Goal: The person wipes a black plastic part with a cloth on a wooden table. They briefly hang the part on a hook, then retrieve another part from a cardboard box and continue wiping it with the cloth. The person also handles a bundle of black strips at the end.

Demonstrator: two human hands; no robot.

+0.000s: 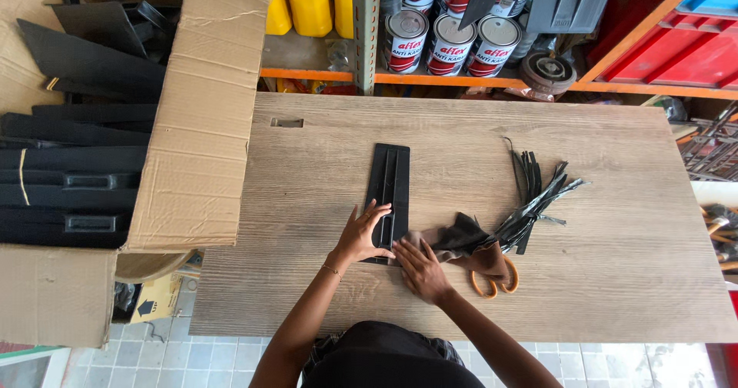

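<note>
We press a long black plastic strip (388, 192) flat on the wooden worktop (600, 280).

Our left hand (359, 238) lies open, fingers spread, on the strip's near end; our right hand (421, 270) rests flat beside it, touching a dark cloth (461, 242). Orange-handled scissors (496, 280) and black offcuts (534, 196) lie right; a cardboard box (204, 126) of strips stands left.

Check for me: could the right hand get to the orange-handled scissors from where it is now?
Probably yes. The right hand lies beside the scissors, with bare table around. Only the brown cloth drapes over their blades; the handles show free.
</note>
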